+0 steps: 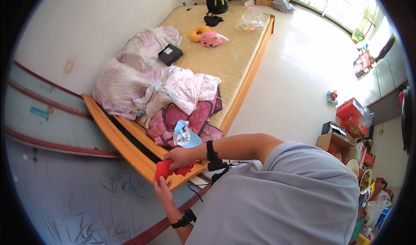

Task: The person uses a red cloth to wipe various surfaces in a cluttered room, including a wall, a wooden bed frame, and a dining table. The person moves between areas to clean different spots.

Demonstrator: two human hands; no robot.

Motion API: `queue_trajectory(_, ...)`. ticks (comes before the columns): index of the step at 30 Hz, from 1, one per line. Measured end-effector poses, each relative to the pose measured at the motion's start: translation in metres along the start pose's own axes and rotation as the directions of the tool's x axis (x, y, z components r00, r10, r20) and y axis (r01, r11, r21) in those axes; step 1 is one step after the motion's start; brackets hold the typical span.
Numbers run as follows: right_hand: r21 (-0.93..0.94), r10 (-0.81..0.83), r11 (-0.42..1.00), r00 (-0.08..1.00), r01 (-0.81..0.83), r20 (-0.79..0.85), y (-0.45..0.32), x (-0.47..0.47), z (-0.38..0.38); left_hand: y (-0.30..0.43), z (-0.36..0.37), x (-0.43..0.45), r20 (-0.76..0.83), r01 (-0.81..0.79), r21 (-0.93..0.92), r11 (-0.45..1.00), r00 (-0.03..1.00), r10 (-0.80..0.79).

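A red piece of cloth (163, 169) is bunched between my two hands, above the corner of the wooden bed frame. My right hand (179, 157) grips it from above, with the fingers folded over it. From below, my left hand (162, 188) pinches its lower edge, thumb against the fabric. Part of the cloth is hidden behind my right hand. Just beyond my right hand, a light blue and white cap (186, 135) rests on a maroon quilted cover (175, 116). Black bands are strapped around both wrists.
The wooden bed frame (248, 82) holds a beige mattress (224, 63). On it lie a floral bedspread (130, 69), pale pink clothing (191, 89), a black packet (170, 54), a yellow ring (196, 33) and a pink plush (211, 39). Bamboo-patterned panels (81, 193) stand left; boxes (334, 147) crowd the right.
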State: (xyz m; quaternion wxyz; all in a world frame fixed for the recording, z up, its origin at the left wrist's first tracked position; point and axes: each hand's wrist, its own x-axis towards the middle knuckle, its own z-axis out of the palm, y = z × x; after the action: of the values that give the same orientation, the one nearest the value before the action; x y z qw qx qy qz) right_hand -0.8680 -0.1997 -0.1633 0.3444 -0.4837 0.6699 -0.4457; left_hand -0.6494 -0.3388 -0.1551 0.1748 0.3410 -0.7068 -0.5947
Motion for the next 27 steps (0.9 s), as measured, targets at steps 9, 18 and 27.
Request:
queue_trajectory(9,0.493,0.123,0.87,0.96,0.018,-0.252,0.016,-0.124,-0.169,0.079,0.197,0.063,0.266,-0.079,-0.299,0.951,0.95,0.163)
queue_trajectory(18,0.678,0.489,0.735,0.675,0.022,-0.553,0.086,-0.26,-0.281,0.158,0.364,0.088,0.602,0.023,-0.426,0.904,0.753,0.264)
queue_trajectory(27,0.885,0.56,0.392,0.698,0.253,-0.447,0.131,-0.331,-0.335,0.188,0.537,0.122,0.904,0.148,-0.258,0.955,0.386,0.185)
